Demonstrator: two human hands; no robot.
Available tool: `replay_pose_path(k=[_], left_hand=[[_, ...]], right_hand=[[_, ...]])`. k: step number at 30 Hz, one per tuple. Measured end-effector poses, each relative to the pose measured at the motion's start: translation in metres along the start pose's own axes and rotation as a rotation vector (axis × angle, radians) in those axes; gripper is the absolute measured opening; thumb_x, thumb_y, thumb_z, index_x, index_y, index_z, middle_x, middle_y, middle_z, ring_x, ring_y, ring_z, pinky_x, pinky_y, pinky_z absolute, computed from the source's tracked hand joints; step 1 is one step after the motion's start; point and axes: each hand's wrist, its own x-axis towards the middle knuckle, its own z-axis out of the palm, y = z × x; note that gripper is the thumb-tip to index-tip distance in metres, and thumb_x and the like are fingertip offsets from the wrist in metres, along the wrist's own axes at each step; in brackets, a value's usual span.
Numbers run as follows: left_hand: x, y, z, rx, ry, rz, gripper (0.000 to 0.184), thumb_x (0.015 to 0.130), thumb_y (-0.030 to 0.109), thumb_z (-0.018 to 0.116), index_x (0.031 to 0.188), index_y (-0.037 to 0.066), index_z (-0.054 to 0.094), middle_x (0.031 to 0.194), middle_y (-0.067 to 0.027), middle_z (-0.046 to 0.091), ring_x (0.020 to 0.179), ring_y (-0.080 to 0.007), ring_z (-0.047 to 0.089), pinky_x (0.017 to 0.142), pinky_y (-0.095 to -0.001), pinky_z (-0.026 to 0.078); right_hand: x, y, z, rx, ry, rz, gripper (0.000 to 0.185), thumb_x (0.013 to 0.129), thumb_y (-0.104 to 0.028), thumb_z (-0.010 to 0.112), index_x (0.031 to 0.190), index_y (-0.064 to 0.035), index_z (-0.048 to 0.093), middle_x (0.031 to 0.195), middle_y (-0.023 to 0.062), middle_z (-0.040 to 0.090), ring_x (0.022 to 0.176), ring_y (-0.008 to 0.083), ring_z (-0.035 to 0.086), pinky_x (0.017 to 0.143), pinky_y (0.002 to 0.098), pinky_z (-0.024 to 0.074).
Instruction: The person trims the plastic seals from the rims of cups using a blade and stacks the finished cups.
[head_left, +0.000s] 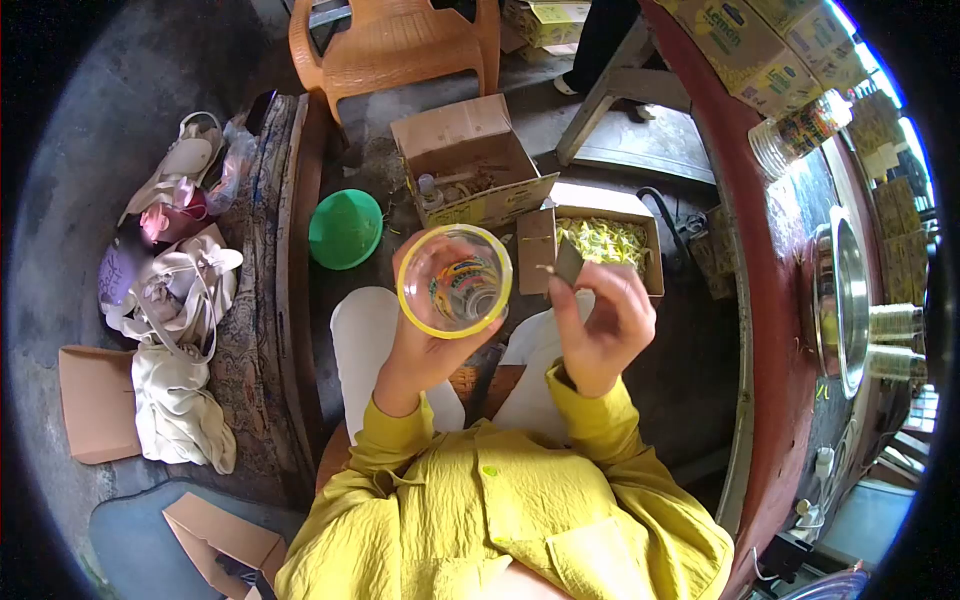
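Hard to make out through the clear, yellow-rimmed container (455,281): coloured print. Cut off by the frame: an orange chair (400,48), past open cardboard boxes (455,125) on the grey floor (65,260), between a patterned bench (262,215) and a red ledge (780,400). Held above the lap, rim toward the camera, in a widely curled left hand (425,355), partly hidden. Pinched narrowly in the raised right hand (605,325), just beside: a small dark piece (569,262), unclear in kind.
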Motion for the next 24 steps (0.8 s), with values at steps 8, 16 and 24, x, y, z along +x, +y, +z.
replay_pose_path(k=[8, 16, 24], left_hand=[[-0.008, 0.016, -0.004, 0.125, -0.090, 0.062, 0.075, 0.062, 0.003, 0.073, 0.122, 0.002, 0.028, 0.115, -0.0115, 0.038, 0.108, -0.0225, 0.044, 0.088, -0.0330, 0.040], [-0.008, 0.017, -0.001, 0.185, -0.047, 0.074, 0.080, 0.061, 0.004, 0.075, 0.123, 0.003, 0.024, 0.115, -0.0119, 0.038, 0.107, -0.0218, 0.044, 0.088, -0.0333, 0.041], [-0.006, 0.012, 0.004, 0.034, 0.064, 0.007, 0.080, 0.063, 0.006, 0.073, 0.124, 0.005, 0.021, 0.113, -0.0111, 0.037, 0.109, -0.0212, 0.040, 0.088, -0.0323, 0.040]], right_hand=[[-0.009, -0.023, 0.010, 0.038, 0.033, -0.039, 0.025, 0.058, 0.010, 0.067, 0.081, -0.0016, 0.064, 0.070, 0.0086, 0.059, 0.060, 0.0150, 0.056, 0.053, 0.0222, 0.0427], [-0.012, -0.029, 0.008, 0.049, 0.043, -0.040, 0.025, 0.058, 0.011, 0.066, 0.080, -0.0013, 0.064, 0.068, 0.0082, 0.058, 0.060, 0.0149, 0.055, 0.053, 0.0226, 0.0422], [-0.018, -0.028, 0.005, 0.271, 0.030, 0.100, 0.029, 0.060, 0.015, 0.064, 0.085, 0.0011, 0.060, 0.076, 0.0087, 0.056, 0.066, 0.0129, 0.054, 0.057, 0.0212, 0.0420]])
